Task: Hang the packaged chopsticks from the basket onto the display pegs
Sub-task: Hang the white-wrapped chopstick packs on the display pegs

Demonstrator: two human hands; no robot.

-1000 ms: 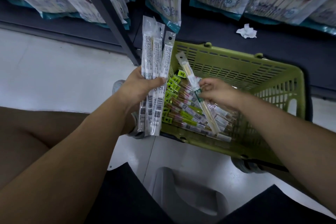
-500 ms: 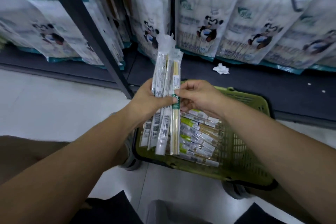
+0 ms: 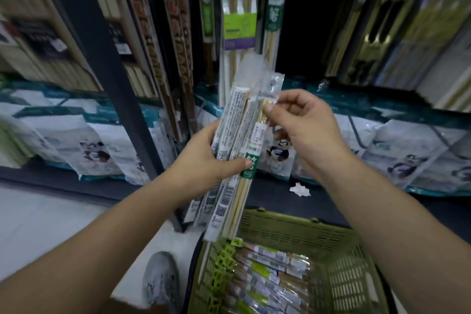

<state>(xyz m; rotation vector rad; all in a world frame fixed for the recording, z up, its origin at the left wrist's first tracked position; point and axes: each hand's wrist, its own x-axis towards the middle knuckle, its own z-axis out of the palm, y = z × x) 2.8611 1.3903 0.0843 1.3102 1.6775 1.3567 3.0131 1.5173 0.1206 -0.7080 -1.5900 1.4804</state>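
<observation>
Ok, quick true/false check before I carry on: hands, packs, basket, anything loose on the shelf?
1. The left hand grips a bundle of chopstick packs. True.
2. The right hand is inside the basket. False: it pinches the top of the bundle's rightmost pack.
3. The basket is empty. False: more packs lie in it.
4. The bundle is held roughly upright, hang holes up. True.
5. A crumpled paper lies on the dark shelf base. True.
</observation>
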